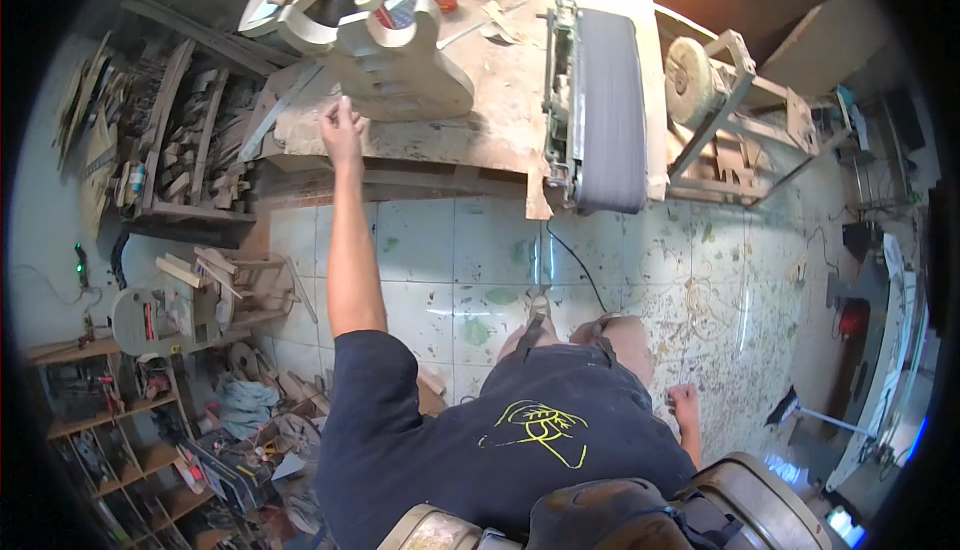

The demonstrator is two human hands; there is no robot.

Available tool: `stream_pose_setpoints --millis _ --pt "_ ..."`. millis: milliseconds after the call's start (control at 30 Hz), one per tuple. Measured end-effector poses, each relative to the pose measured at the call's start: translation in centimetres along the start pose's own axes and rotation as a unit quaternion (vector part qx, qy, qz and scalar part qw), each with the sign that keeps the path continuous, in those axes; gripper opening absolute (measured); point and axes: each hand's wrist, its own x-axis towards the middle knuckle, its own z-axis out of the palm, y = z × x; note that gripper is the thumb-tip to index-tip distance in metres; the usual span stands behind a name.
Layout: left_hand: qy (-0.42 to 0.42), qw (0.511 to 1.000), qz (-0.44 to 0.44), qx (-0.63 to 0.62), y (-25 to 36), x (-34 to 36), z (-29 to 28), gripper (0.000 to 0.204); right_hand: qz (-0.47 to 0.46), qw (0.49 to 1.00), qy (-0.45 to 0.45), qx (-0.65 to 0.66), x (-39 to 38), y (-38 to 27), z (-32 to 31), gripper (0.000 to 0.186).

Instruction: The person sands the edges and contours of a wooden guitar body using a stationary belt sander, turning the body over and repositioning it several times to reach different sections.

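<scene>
Head view: left hand [343,132] half-curled, seemingly empty; just beside it, a pale, curved wooden guitar body [398,75] — a stray knock could shift it. Right hand [684,403] curled, contents unclear.

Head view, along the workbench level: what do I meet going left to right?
Stacked wood scraps → pale wooden body by the left hand → dark-belted sander → round wheel on a wooden frame.
</scene>
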Motion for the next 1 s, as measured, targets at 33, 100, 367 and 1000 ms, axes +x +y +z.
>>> stream_pose_setpoints --millis 33,100,367,1000 --pt "0.023 1.0 -0.01 -0.004 -0.2 -0.8 1.2 0.063 0.016 1.0 -0.002 -0.003 0.4 0.4 -1.1 0.024" --pt "0.039 0.999 0.012 -0.013 1.9 1.7 0.7 0.069 -0.008 1.0 -0.017 0.004 0.1 1.0 2.5 0.023" --pt "0.104 0.994 -0.008 0.013 3.9 8.8 0.4 0.101 -0.01 0.986 -0.059 -0.157 9.2 12.1 4.3 0.026" --pt "0.035 0.979 0.198 -0.035 3.7 16.8 4.1 0.06 -0.063 0.995 0.005 0.071 -5.9 -10.4 25.3 0.026"
